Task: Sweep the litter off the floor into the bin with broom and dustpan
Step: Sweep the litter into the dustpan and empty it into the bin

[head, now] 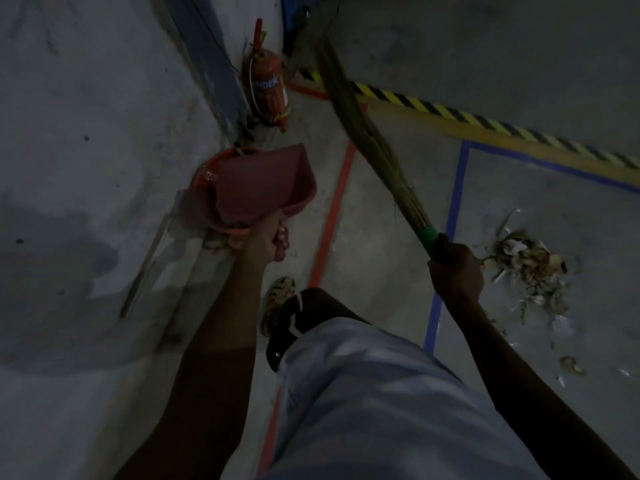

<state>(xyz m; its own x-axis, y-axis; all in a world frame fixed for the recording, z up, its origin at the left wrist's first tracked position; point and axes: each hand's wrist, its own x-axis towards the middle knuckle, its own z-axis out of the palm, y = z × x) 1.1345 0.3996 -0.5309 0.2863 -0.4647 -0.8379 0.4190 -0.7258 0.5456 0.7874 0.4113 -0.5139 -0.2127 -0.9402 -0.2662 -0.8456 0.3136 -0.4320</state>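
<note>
My left hand [268,242] grips the handle of a red dustpan [263,183], which is tipped over an orange bin [207,183] standing against the wall. My right hand [455,268] grips the green handle of a straw broom [363,126]; its bristles point up and away, off the floor. A pile of litter [530,268], dry scraps and bits of paper, lies on the floor just right of my right hand. A few loose scraps [571,363] lie nearer to me.
A red fire extinguisher [268,88] stands by the wall beyond the bin. Red tape [332,216], blue tape [457,188] and a yellow-black hazard strip [485,119] mark the floor. The grey wall [86,168] is on the left. My foot [277,303] is beside the red line.
</note>
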